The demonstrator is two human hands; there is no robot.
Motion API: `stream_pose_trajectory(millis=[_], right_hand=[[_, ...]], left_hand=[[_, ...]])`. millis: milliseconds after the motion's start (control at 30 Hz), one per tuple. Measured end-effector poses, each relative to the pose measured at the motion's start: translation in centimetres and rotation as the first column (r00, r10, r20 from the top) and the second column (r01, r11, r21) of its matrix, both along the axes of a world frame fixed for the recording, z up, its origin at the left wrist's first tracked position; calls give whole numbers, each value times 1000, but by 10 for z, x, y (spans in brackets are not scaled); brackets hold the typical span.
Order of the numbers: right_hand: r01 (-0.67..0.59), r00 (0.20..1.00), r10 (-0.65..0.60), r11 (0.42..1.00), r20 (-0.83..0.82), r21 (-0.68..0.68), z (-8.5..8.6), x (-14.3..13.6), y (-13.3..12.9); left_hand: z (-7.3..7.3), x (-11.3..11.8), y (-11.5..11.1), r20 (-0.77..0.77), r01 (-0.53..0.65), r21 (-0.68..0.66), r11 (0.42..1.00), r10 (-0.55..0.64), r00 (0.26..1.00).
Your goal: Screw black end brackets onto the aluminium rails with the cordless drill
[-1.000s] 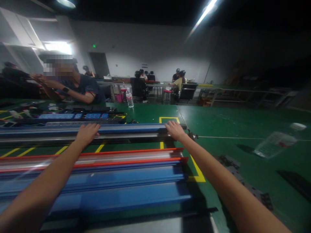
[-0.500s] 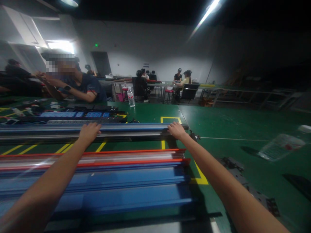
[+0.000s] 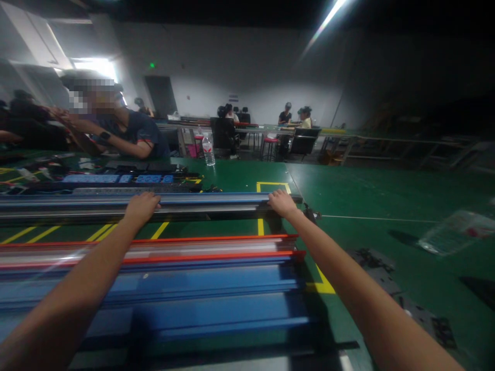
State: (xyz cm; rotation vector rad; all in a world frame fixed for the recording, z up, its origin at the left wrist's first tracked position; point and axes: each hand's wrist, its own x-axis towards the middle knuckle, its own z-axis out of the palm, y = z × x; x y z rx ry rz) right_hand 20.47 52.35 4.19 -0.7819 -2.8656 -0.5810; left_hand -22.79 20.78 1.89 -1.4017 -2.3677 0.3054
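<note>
A long blue, silver and black metal profile point(image 3: 216, 202) lies across the green table, parallel to its far edge. My left hand point(image 3: 143, 207) is closed over its middle stretch, fingers curled over the far side. Near the right end of the same profile, my right hand point(image 3: 284, 203) grips it in a similar way. The fingertips of both hands are partly hidden behind it. Closer to me lie an orange-edged profile point(image 3: 216, 247) and wide blue profiles point(image 3: 224, 283), untouched by either hand. A small dark fitting with a thin cord point(image 3: 367, 217) sits just right of the gripped profile's end.
Behind the profile are power strips with blue sockets point(image 3: 91, 179) and an upright water bottle point(image 3: 209, 150). Another bottle point(image 3: 456, 233) lies at right, beyond dark flat parts point(image 3: 373, 265). A co-worker point(image 3: 135, 134) sits across the table at left. Yellow tape point(image 3: 323, 286) marks the tabletop.
My view has shifted slightly. Both hands keep their places on the profile, which shows no clear movement along the table.
</note>
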Motion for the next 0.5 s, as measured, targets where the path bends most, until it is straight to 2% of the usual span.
stream_pose_trajectory(millis=[133,267,400,500], right_hand=[[-1,1000,1,1000,-18,-18,7,2,-9],[-18,999,15,998,-48,-57,21,13,-24],[-112,994,113,973,-5,-202,37,45,-40],[-196,968,239,907,72,-372,45,77,-52]], left_hand=[[4,2,1,25,-4,6,1000,4,1000],[13,4,-6,63,8,65,998,-12,998],[20,9,-32,182,89,100,991,-106,977],[25,17,-62,352,191,48,981,-195,915]])
